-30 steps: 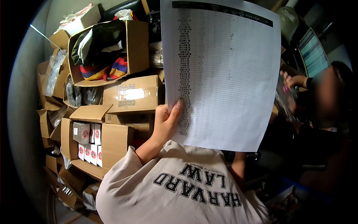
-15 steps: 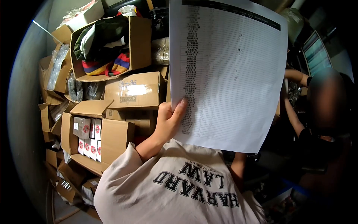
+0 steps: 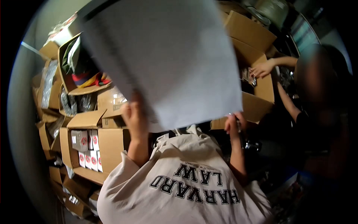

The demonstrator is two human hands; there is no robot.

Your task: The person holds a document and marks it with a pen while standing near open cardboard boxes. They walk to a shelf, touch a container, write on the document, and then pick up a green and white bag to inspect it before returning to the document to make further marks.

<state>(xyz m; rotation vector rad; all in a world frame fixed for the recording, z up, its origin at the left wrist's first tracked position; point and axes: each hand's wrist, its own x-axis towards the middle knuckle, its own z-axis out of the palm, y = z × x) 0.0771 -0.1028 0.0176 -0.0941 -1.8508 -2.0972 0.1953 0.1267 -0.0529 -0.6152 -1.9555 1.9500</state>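
Observation:
A large printed paper sheet (image 3: 179, 63) rises in front of me, blurred by motion, with a dark heading band and a column of small print along its left side. My left hand (image 3: 136, 117) grips its lower left edge, thumb over the front. Close to the sheet's lower right corner is my right hand (image 3: 235, 125), its fingers curled together. A small glint and a dark slim shape show at those fingers; I cannot tell what they hold.
Stacked cardboard boxes fill the left side, including an open box (image 3: 121, 147) of white packets (image 3: 89, 159). Behind the sheet stands another open carton (image 3: 257, 56), with another person's hand (image 3: 263, 69) reaching into it. That person (image 3: 324, 97) is at the right.
The sheet has moved left and tilted, uncovering the open carton behind it. My right hand has come up into view by its lower right corner. The other person's hand now shows in the carton.

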